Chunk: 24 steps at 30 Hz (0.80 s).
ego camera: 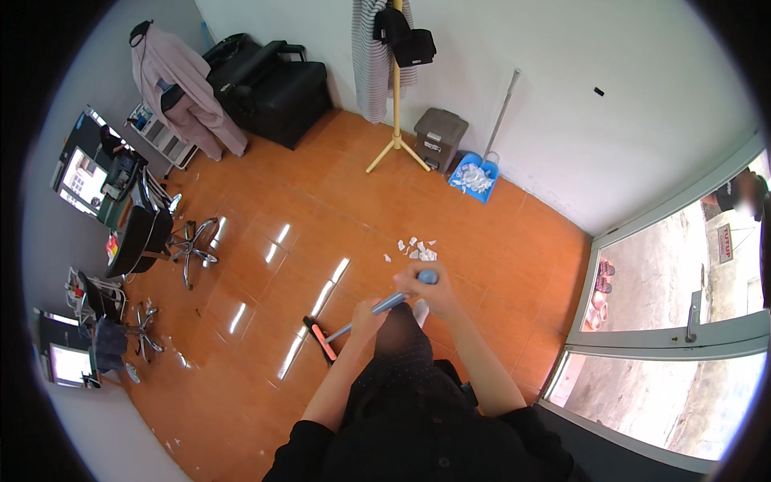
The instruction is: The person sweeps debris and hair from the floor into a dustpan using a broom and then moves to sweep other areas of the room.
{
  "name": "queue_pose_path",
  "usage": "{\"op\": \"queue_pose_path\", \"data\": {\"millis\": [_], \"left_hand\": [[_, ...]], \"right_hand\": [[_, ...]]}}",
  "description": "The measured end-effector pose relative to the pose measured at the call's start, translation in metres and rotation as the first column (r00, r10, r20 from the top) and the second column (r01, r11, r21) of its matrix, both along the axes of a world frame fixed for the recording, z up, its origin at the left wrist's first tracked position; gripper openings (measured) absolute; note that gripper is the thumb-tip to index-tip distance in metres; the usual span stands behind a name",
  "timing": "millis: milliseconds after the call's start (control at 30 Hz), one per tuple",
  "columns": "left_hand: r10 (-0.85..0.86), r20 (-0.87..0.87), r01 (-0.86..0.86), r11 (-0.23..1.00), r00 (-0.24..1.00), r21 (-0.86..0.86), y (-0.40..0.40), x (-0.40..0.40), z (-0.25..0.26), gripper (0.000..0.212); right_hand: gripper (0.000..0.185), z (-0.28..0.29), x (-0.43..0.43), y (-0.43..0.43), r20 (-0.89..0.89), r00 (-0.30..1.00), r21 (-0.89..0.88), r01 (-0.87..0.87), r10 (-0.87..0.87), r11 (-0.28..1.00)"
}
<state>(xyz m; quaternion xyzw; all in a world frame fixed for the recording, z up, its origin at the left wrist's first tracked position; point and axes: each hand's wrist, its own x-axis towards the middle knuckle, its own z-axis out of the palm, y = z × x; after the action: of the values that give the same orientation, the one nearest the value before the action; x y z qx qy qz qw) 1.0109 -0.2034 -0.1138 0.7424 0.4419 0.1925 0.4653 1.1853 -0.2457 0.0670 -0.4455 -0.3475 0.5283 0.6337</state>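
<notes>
Both of my hands hold the grey-blue handle of a broom. My right hand [432,288] grips it near its rounded top end, and my left hand [365,318] is closed around it lower down. The orange-and-black broom head [322,338] rests on the orange tiled floor [337,199], left of my left forearm. Several torn bits of white paper [426,254] lie on the floor just beyond my right hand. A blue long-handled dustpan [485,194] by the wall has crumpled white paper [474,178] in it.
A brown pedal bin [441,129] and a wooden coat stand [397,120] stand near the far wall. Black salon chairs [141,238] with wheeled bases line the left side, beyond them a black couch [274,90]. A glass door [680,340] is at the right, a person [738,190] outside. White scraps lie lower left.
</notes>
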Motion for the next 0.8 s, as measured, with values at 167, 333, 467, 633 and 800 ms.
{"op": "queue_pose_path", "data": {"millis": [167,333,467,633,800], "left_hand": [[-0.064,0.127,0.095,0.963,0.990,-0.253,0.018,0.001,-0.021,0.028],[-0.114,0.224,0.167,0.959,0.968,-0.230,0.045,0.070,-0.022,0.026],[-0.157,0.262,0.158,0.987,0.952,0.015,0.082,0.149,-0.012,0.023],[-0.295,0.346,0.322,0.947,0.891,-0.021,0.123,0.234,0.052,0.022],[-0.384,0.487,0.420,0.907,0.784,0.040,0.141,0.298,0.090,0.015]], "right_hand": [[0.032,-0.035,0.020,0.015,0.007,0.996,-0.028,-0.086,0.086,0.996],[0.030,-0.009,0.076,0.032,0.167,0.986,-0.112,0.038,-0.019,0.993],[0.031,0.048,0.117,0.049,0.236,0.969,-0.113,0.102,-0.073,0.988],[0.032,0.088,0.150,0.060,0.470,0.848,-0.013,0.286,-0.246,0.958],[0.034,0.121,0.176,0.056,0.451,0.837,0.084,0.307,-0.311,0.948]]}}
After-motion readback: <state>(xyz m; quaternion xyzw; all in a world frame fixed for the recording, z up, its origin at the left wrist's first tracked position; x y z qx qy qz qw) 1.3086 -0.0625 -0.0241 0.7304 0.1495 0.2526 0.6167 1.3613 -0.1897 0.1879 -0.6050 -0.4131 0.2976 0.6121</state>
